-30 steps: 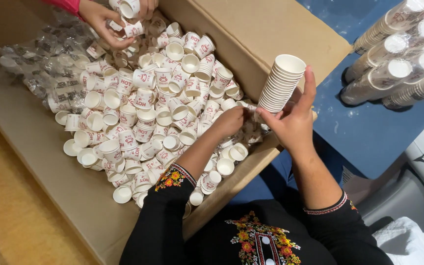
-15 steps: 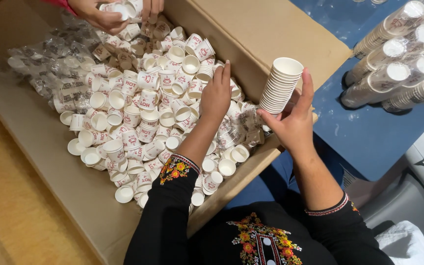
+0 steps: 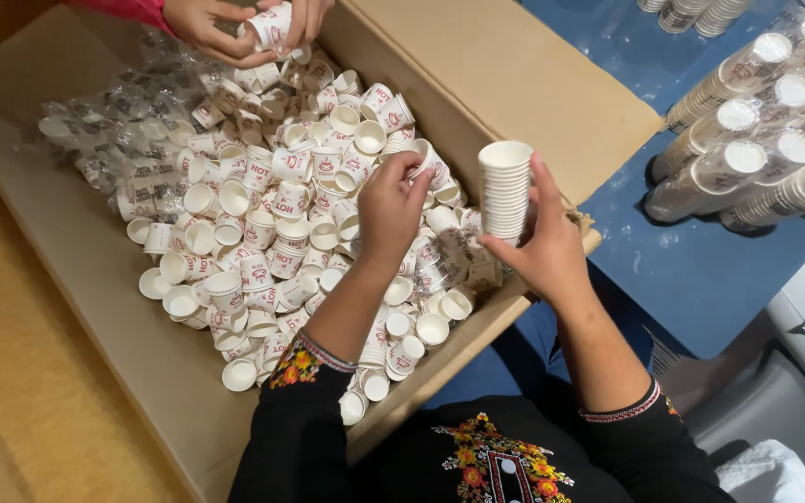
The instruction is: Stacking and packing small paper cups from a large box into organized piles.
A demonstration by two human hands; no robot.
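Note:
A big cardboard box (image 3: pixel 86 270) holds several loose small white paper cups (image 3: pixel 272 224) with red print. My right hand (image 3: pixel 547 247) grips a tall stack of nested cups (image 3: pixel 505 191) upright over the box's right edge. My left hand (image 3: pixel 388 205) is raised above the pile just left of the stack, its fingers pinched on a single paper cup (image 3: pixel 426 158). Both my sleeves are black with bright embroidery at the cuffs.
Another person's hands (image 3: pixel 221 28) at the box's far end hold cups (image 3: pixel 267 26). Crumpled clear plastic wrap (image 3: pixel 114 140) lies in the box's left part. Plastic-wrapped cup stacks (image 3: pixel 757 121) lie on a blue table (image 3: pixel 701 270) at right. The box flap (image 3: pixel 505 74) folds out.
My left hand rose from the loose pile and moved right toward the stack, now pinching one cup. The right hand with the stack stayed nearly still.

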